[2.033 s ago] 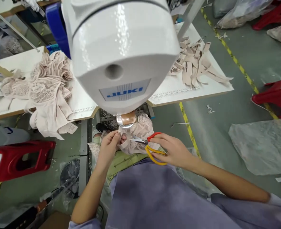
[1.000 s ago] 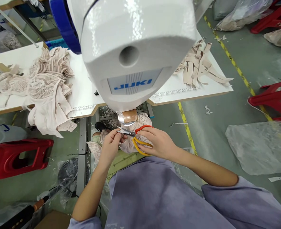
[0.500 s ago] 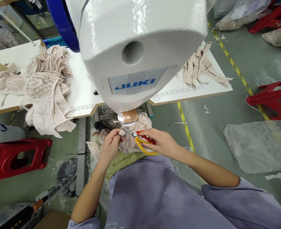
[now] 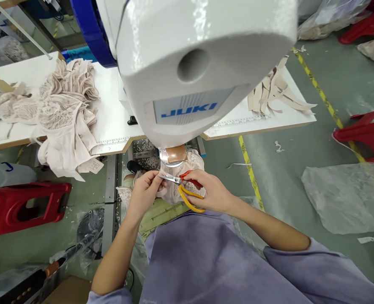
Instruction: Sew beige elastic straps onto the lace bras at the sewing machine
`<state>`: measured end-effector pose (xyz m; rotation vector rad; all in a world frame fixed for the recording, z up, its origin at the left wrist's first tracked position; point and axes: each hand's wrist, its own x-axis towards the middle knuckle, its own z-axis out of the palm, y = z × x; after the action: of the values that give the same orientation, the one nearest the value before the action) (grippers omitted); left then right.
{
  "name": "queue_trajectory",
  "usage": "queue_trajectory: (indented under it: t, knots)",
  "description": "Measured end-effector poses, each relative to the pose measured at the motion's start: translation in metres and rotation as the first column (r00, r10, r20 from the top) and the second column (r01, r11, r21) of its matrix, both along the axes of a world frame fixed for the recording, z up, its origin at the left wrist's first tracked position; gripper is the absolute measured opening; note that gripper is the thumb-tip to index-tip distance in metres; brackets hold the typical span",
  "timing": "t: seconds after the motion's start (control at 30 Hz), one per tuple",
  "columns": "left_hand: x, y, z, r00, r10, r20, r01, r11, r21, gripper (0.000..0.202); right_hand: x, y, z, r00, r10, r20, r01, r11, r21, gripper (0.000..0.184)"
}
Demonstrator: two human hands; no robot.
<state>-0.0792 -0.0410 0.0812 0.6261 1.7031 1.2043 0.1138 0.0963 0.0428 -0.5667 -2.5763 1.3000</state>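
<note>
My left hand (image 4: 145,192) pinches an edge of a pale pink lace garment (image 4: 187,169) just under the white JUKI sewing machine head (image 4: 189,67). My right hand (image 4: 210,192) grips small scissors (image 4: 183,188) with one red and one yellow handle. The blades point left and meet the fabric at my left fingertips. The garment bunches between both hands, below the machine's tan-taped tip (image 4: 174,154).
A heap of pink lace garments (image 4: 63,114) hangs over the white table (image 4: 110,118) at left. Cut beige strips (image 4: 275,93) lie on the table at right. Red plastic stools (image 4: 22,207) (image 4: 364,131) and clear plastic bags (image 4: 345,198) stand on the green floor.
My right hand brought the scissors left to the fabric held by my left fingers and squeezed the handles closer. The view shifted slightly.
</note>
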Motion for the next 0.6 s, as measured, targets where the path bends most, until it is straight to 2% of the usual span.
queue_trajectory:
  t: [0.3,0.37,0.5,0.6]
  knots:
    - [-0.005,0.000,0.003,0.995,-0.058,-0.087,0.054,0.997,-0.048,0.027,-0.001,0.008,0.003,0.999,0.014,0.029,-0.011,0.996,-0.086,0.036]
    - [-0.005,0.002,0.002,0.992,-0.060,-0.113,0.054,0.997,-0.050,0.029,0.003,0.008,0.003,1.000,0.014,0.028,-0.012,0.998,-0.063,0.034]
    - [-0.006,0.001,-0.001,0.988,0.008,-0.153,-0.009,1.000,-0.004,0.027,0.022,0.014,0.000,0.999,-0.043,0.033,0.043,0.999,-0.005,0.029]
    - [-0.008,-0.004,-0.006,0.935,0.042,-0.352,-0.042,0.999,0.007,0.024,0.040,0.035,-0.005,0.994,-0.054,0.090,0.047,0.996,0.077,0.029]
